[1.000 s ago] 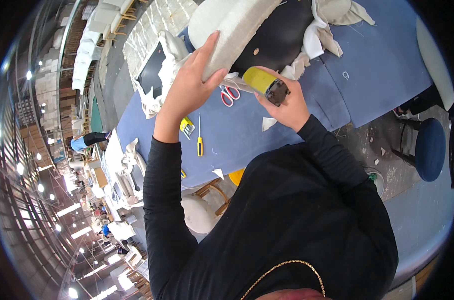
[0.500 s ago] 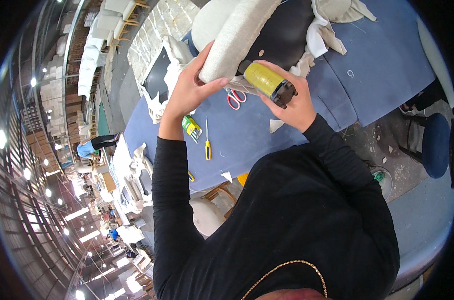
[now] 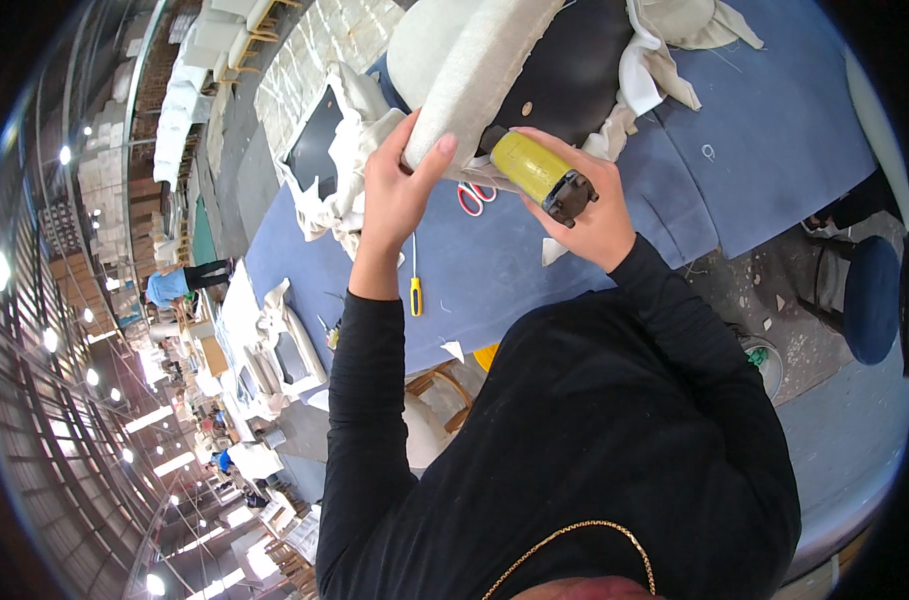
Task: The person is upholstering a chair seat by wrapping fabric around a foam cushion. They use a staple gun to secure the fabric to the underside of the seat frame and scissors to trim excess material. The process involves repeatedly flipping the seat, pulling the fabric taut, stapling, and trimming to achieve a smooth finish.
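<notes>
A cream, fabric-covered chair part (image 3: 485, 85) stands on the blue table, with a black panel (image 3: 575, 80) showing on its underside. My left hand (image 3: 397, 185) holds its near end: the thumb lies up against the front of the padded edge, and the fingers go behind it. In my right hand (image 3: 600, 205) is a yellow-green staple gun (image 3: 530, 165) with a black end cap. Its dark nose points up and left, at the fabric beside the padded edge. I cannot tell whether the nose touches it.
Red-handled scissors (image 3: 472, 200) lie under the chair part, and a yellow-handled screwdriver (image 3: 416, 295) lies nearer me. Another cream-and-black cover piece (image 3: 320, 145) rests to the left. Loose fabric (image 3: 665, 70) spreads right. A blue stool (image 3: 872, 300) stands at far right.
My left hand has shifted slightly right and its thumb has lifted along the padded edge. The left forearm has swung right, over the green-yellow packet. The staple gun has hardly moved.
</notes>
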Available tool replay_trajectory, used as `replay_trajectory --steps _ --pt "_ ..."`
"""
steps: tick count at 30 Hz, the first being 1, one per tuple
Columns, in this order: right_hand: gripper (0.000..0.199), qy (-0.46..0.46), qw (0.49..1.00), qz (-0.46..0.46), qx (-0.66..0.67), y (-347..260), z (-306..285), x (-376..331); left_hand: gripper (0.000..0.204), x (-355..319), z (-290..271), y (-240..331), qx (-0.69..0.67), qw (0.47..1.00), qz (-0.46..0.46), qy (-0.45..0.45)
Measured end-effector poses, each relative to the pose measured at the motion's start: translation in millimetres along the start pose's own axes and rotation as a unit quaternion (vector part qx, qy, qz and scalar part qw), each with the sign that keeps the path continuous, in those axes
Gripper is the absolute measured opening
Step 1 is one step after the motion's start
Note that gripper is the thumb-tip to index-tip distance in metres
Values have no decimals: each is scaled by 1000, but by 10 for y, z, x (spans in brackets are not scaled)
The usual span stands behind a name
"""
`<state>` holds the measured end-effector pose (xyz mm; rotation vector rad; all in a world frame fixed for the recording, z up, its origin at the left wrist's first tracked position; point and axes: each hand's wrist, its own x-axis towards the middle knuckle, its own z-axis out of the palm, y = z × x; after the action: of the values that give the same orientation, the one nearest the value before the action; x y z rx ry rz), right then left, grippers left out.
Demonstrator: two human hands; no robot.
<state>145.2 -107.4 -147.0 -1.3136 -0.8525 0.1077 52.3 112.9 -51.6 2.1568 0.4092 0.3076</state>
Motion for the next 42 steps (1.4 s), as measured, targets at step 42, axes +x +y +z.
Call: replay_trajectory --steps 42 --pt "57 -23 998 50 36 202 -236 134 61 -83 243 19 -143 988 -8 55"
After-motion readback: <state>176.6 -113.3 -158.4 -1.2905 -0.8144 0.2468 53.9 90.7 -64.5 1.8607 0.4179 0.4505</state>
